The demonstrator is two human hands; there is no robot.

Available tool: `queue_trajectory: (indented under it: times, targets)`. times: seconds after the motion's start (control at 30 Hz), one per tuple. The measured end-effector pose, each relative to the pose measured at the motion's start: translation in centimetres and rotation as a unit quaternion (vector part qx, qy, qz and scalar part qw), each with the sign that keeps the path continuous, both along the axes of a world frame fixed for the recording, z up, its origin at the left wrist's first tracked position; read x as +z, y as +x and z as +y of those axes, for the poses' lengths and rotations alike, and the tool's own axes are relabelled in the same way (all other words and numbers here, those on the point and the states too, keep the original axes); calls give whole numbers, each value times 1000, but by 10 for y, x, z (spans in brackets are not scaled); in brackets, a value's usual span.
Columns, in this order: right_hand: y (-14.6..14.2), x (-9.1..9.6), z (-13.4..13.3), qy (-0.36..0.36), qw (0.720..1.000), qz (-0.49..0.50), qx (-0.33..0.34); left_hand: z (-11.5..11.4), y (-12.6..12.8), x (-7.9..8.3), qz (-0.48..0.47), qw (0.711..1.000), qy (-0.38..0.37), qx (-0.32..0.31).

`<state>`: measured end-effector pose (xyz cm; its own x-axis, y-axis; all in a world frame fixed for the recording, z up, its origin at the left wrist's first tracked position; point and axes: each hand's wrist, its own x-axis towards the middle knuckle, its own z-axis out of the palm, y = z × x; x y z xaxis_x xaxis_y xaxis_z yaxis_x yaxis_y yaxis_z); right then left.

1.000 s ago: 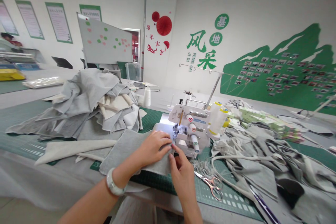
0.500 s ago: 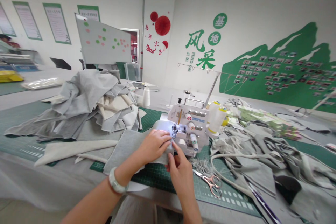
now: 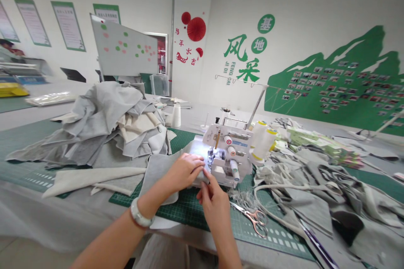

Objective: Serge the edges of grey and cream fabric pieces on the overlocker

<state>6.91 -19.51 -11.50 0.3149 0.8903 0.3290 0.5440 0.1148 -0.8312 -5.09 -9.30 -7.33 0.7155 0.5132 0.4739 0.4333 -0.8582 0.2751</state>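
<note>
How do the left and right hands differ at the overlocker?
The left hand lies flat on the grey fabric; the right hand stands more upright, fingertips meeting at the fabric's edge. The left wrist wears a white bangle; the right wrist is bare. Both are bare-skinned and work just in front of the overlocker.

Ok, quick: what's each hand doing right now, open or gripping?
Left hand: open, pressed flat on the grey fabric.
Right hand: closed, pinching that fabric's edge beside the overlock machine.
</note>
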Motion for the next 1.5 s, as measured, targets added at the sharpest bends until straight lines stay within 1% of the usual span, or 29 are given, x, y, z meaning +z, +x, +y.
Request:
queue_trajectory:
  times: [0.23, 0.37, 0.5, 0.73, 0.93, 1.17, 1.5]
  targets:
    - [-3, 2, -2, -18, 993, -109, -29, 9, 3, -1, -5, 1000, -3, 3]
    - [-5, 6, -2, -51, 985, -159, -47, 14, 4, 1, -3, 1000, -17, 5]
    - [-9, 10, -2, -90, 976, -192, -55, 19, 4, 3, -4, 999, -38, 16]
    - [-12, 12, 0, -120, 967, -216, -55, 28, 6, 4, 0, 998, -60, 20]
    - [-14, 12, 5, -141, 959, -237, -63, 31, 7, 6, 18, 997, -65, 43]
    - [-15, 12, 9, -159, 950, -258, -76, 32, 10, 8, 32, 995, -57, 78]
    - [-17, 17, 12, -182, 936, -288, -91, 23, 14, 7, 70, 979, -8, 191]
